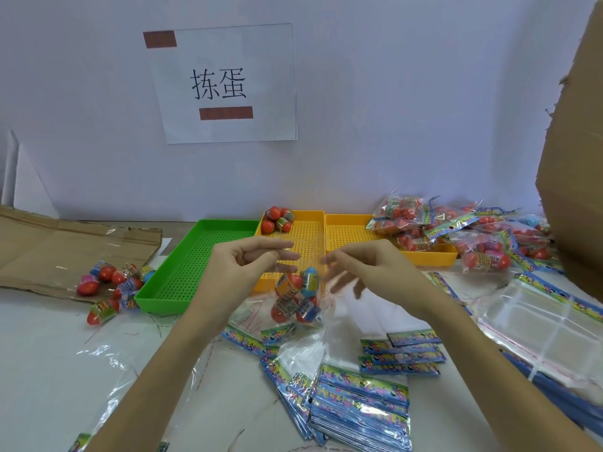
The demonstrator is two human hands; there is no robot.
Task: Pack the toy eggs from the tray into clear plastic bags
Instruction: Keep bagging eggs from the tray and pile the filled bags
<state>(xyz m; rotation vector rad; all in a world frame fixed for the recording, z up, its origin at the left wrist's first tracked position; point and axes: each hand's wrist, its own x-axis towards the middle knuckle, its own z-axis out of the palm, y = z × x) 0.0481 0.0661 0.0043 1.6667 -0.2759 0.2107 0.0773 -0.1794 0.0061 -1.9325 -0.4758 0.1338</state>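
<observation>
White wall with a taped paper sign [225, 84] backs a pale bench [49, 353] strewn with packing stock. At the frame's centre, the left hand [248, 265] and right hand [362, 272] each pinch the mouth of a clear plastic bag [306, 288] between thumb and fingers, holding it up in front of the trays; the right hand's lower fingers are blurred. Four or so toy eggs [295, 300] already sit in the bag's bottom.

Much looks done: a heap of filled bags [456, 233] covers the centre right of the frame, spilling over the right yellow tray [346, 236]. The middle yellow tray [306, 236] keeps only a small cluster of eggs [277, 218] in its far corner, and the green tray [195, 259] is bare. Loose eggs [111, 285] at centre left, beside the flattened cardboard [65, 252], remain unpacked, as I judge it. Header cards [359, 409] and empty bags [548, 324] wait at lower right.
</observation>
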